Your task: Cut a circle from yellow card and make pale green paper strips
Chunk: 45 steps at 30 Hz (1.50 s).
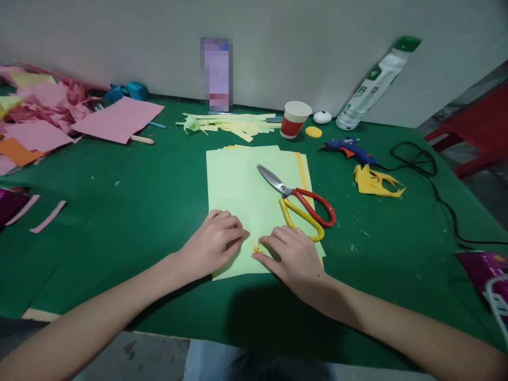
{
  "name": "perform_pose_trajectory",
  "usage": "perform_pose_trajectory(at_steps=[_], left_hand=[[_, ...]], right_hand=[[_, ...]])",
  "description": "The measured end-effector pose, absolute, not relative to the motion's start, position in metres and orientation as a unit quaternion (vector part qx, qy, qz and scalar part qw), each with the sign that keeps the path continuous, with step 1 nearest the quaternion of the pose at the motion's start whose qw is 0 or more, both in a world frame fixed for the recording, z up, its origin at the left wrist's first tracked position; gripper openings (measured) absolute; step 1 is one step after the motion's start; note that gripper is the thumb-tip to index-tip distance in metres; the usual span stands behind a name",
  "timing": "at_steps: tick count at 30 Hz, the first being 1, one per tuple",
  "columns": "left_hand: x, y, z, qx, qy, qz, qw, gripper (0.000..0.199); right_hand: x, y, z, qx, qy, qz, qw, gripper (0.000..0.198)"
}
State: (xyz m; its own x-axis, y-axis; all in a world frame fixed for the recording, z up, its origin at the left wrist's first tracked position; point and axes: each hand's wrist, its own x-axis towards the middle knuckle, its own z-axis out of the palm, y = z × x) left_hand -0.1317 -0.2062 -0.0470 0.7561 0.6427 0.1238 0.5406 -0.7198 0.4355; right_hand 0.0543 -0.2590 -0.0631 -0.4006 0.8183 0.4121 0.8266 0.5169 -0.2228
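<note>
We saw a little tangle of yellow paper scraps (257, 247) lying on the near part of a pale green sheet (234, 185), between the fingertips of the right hand (293, 259). The scraps were thin, bright and crinkled, pointing several ways, and too small for us to make out one long axis. The right thumb and forefinger stood parted on either side of them. The fingers of the left hand (216, 241) were curled above the sheet, thumb close under the forefinger; we could not tell whether they pinched anything.

The sheet looked smooth and matt, topping an uneven stack with yellow edges (300, 168) showing at the right. Its long axis ran away from us across the green table (159, 185). On it we saw scissors (284, 191) with bright steel blades, nearly together, one red handle and one yellow. They lay aslant, tips to the far left and loops to the near right, the red loop reaching past the paper and the yellow one just beyond the right knuckles.
</note>
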Motion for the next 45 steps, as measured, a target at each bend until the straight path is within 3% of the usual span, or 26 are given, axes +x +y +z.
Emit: perform_pose_trajectory(at_steps=[5,13,19,22,29,36,38,41,45], left_hand=[[-0.131,-0.207,-0.047,0.917,0.324,0.130,0.191,0.024],[-0.131,-0.207,-0.048,0.915,0.327,0.136,0.193,0.025],[-0.132,-0.206,-0.048,0.917,0.320,0.130,0.197,0.024],[-0.132,-0.207,-0.047,0.919,0.317,0.135,0.192,0.025],[-0.132,-0.209,-0.047,0.920,0.321,0.130,0.183,0.025],[-0.132,-0.207,-0.046,0.927,0.327,0.127,0.134,0.033],[-0.130,-0.211,-0.048,0.930,0.328,0.116,0.117,0.036],[-0.128,-0.216,-0.050,0.929,0.347,0.079,0.100,0.043],[-0.132,-0.214,-0.048,0.926,0.366,0.033,0.088,0.054]], right_hand=[[0.058,-0.261,-0.067,-0.484,-0.833,0.007,0.269,0.017],[0.053,-0.261,-0.067,-0.470,-0.845,-0.007,0.257,0.029],[0.092,-0.229,-0.033,-0.568,-0.774,0.001,0.280,0.018],[0.138,-0.203,-0.016,-0.734,-0.646,-0.014,0.208,0.012],[0.234,-0.177,-0.020,-0.848,-0.525,-0.008,0.069,0.026],[0.217,-0.185,-0.014,-0.862,-0.503,-0.054,0.040,0.028],[0.193,-0.192,-0.013,-0.828,-0.557,-0.028,0.051,0.034],[0.157,-0.205,-0.018,-0.721,-0.687,0.057,0.065,0.029],[0.134,-0.212,-0.029,-0.678,-0.725,0.098,0.066,0.033]])
